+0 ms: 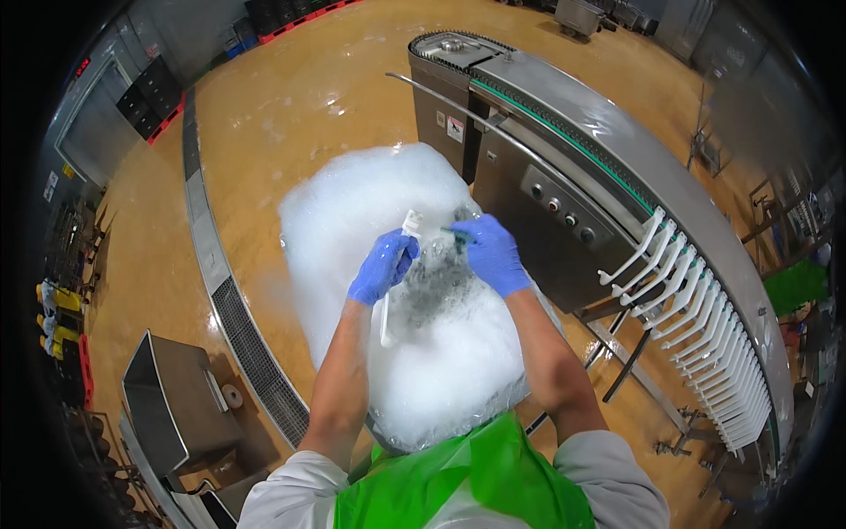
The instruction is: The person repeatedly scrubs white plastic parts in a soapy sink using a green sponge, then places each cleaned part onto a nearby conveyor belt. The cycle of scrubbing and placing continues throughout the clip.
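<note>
My left hand (pixel 385 266), in a blue glove, is closed around a white plastic bracket (pixel 388 324); its blocky end sticks up above my fingers and its long arm hangs below them. To its right, my right hand (pixel 492 254), gloved in blue too, grips a small dark green tool, perhaps a brush (pixel 461 233), pointing towards the bracket. Both hands are over a large tub heaped with white foam (pixel 456 377), where dark water shows between them. A row of similar white plastic brackets (pixel 704 317) hangs along the conveyor at the right.
A stainless steel conveyor machine (pixel 548 172) with buttons and a long rail (pixel 443 96) stands beyond the tub on the right. A floor drain (pixel 244 337) curves along the left, near a steel bin (pixel 178 403). The yellow-brown floor (pixel 264 132) looks wet.
</note>
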The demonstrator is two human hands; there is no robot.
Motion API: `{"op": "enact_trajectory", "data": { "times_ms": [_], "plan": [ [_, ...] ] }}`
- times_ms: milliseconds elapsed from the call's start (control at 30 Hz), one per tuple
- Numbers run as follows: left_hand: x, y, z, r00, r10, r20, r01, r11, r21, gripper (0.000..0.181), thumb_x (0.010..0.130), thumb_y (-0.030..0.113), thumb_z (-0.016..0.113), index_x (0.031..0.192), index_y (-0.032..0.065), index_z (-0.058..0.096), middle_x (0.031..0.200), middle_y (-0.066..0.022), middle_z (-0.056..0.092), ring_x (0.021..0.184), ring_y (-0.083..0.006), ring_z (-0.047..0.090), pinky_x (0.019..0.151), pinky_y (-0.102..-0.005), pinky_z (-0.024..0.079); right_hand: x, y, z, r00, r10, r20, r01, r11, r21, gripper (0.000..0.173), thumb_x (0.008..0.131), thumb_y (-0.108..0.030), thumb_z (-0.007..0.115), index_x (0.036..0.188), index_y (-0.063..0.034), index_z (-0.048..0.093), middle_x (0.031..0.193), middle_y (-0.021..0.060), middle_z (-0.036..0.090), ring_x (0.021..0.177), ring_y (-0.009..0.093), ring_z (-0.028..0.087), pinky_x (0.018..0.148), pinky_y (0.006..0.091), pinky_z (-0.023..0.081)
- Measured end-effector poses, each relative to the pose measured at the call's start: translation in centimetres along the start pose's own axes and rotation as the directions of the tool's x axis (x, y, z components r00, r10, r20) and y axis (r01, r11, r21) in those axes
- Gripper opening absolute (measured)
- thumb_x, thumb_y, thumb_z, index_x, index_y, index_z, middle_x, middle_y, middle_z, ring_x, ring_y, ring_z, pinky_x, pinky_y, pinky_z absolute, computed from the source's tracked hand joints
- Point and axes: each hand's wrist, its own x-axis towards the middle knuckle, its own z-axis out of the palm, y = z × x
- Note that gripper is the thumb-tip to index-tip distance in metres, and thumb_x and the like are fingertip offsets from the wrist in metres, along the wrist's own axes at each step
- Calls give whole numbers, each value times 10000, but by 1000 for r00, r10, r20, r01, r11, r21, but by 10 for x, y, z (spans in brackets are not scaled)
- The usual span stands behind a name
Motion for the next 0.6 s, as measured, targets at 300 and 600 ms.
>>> {"op": "enact_trajectory", "data": {
  "times_ms": [300, 600],
  "plan": [
    [-5, 4, 4, 976, -206, 67, 207, 978, -8, 280, 895, 362, 465, 759, 135, 554, 579, 61, 428, 461, -43, 351, 428, -205, 291, 6, 9, 10, 969, 227, 96, -247, 888, 389, 228, 868, -30, 583, 1079, -30, 667, 987, 102, 681, 917, 158, 646, 799, 301, 522],
    [8, -21, 31, 930, -229, 288, 260, 963, -75, 309, 947, 385, 452, 794, 143, 567, 583, 45, 477, 438, -63, 382, 405, -214, 284, 1, 1, 25, 965, 228, 133, -257, 927, 273, 346, 935, -312, 552, 961, 15, 659, 819, 129, 667, 788, 211, 626, 704, 356, 495]
  ]
}}
